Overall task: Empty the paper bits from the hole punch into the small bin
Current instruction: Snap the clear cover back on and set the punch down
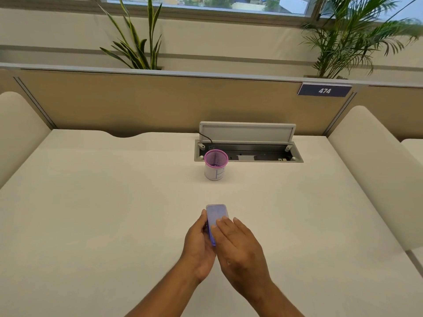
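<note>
1. Fingers of the left hand (198,242) curl around the left edge of the pale lilac, rounded-rectangle plastic hole punch (216,219), gripping it; judging by the hold, this hand steadies the body.
2. Right hand (240,245), at 3 o'clock of the punch, lays flat, extended fingers (223,225) on its upturned face, probably to slide or pry off the tray of paper bits; whether they clamp it I cannot tell.
3. At 12 o'clock, well apart, the small pink-rimmed mesh bin (216,164) stands upright on the cream table (91,213), mouth open, just in front of the open grey cable hatch (248,145).
</note>
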Tool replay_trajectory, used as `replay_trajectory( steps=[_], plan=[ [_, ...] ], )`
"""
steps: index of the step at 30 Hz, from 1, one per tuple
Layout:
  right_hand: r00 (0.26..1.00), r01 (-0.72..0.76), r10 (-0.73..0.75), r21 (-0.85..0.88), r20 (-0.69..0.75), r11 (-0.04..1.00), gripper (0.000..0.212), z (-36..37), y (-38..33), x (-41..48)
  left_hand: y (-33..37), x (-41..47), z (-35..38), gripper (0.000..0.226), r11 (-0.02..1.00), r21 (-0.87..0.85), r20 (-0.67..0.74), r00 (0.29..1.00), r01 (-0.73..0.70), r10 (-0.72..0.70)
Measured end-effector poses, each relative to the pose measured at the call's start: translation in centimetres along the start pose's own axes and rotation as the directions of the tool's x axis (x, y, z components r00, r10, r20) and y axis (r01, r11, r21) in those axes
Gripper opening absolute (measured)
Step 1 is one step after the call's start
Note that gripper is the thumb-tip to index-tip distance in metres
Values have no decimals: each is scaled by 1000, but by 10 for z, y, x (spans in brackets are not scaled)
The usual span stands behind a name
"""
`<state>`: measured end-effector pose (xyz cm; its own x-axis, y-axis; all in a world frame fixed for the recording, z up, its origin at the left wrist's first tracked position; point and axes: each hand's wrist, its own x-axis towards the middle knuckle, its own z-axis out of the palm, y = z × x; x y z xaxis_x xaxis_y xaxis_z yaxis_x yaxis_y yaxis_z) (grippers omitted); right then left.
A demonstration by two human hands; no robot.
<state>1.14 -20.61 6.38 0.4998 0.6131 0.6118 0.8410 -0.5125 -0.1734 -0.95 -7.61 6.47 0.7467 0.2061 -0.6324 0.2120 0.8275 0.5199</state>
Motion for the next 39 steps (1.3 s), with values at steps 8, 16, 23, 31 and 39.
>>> replay_trajectory(
  steps=[8,16,23,31,39],
  plan=[
    [997,-36,34,32,63,999,34,-2,-4,-3,5,0,-1,60,998,-46,62,997,47,-44],
    [998,-44,44,-5,49,999,31,1,-1,-6,5,-1,1,62,997,-63,126,991,45,-37],
    [999,44,-45,-66,-7,997,42,1,3,-6,5,-2,5,57,997,-68,142,990,24,-15],
    [999,-38,41,78,-34,996,29,2,2,0,4,0,4,54,997,-78,117,993,11,-2],
    [593,-760,733,531,333,374,6,-20,1,25,12,6,6,44,993,-68,93,991,-94,100]
  ],
)
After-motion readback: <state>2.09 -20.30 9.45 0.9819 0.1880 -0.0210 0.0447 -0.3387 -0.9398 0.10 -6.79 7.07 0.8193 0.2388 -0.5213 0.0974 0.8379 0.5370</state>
